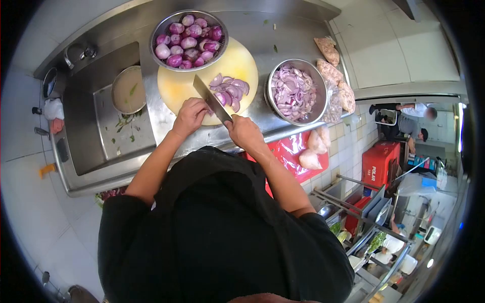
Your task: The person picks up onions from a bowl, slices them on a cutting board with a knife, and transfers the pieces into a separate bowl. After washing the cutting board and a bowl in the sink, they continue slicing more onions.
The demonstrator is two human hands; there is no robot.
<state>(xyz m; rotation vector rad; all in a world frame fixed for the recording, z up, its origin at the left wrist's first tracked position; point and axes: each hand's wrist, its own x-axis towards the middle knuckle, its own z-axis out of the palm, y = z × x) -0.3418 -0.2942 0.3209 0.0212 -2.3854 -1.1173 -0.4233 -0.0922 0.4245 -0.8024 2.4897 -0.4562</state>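
Cutting onion on a round yellow board (170,93), knife (210,98) in the right hand (245,132).
The right grip wraps the handle; the left hand's (190,117) grip seems to pinch an onion piece (208,110) beside the blade, likely steadying it. Loose slices (234,93) lie across the blade. A colander (154,53) of whole onions (190,42) behind and a bowl (322,103) of cut onion (293,90) rightward look placed for easy reach.

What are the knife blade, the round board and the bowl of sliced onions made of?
Knife blade: probably steel; flat grey with a dull sheen. Board: likely plastic; smooth, pale yellow, no grain visible. Bowl: seemingly polished stainless steel; its silvery wall catches light.
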